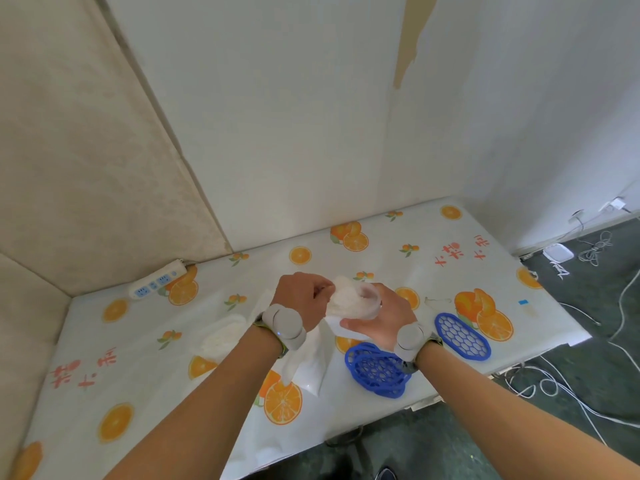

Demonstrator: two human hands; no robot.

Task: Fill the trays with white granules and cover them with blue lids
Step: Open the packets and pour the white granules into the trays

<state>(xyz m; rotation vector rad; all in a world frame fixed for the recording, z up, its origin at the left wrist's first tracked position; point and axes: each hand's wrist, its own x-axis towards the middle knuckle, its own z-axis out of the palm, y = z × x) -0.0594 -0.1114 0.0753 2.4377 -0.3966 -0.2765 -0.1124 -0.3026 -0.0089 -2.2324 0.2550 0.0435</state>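
Above table | left hand (304, 296), right hand (377, 318) fingers grasping translucent granule-filled tray (349, 299) | honeycomb blue lids (379, 370)

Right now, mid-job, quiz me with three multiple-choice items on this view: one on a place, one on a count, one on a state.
1. Where is the power strip?
A. far left of the table, by the wall
B. on the floor
C. beside the lids

2. How many places on the table hold blue lids?
A. one
B. two
C. four

3. What is the right hand doing?
A. resting flat
B. gripping a clear container of white granules
C. lifting a lid

Answers:
1 A, it lies at the padded wall.
2 B, one lid lies alone and a stack sits nearer.
3 B, the fingers curl round the container, left hand at its rim.
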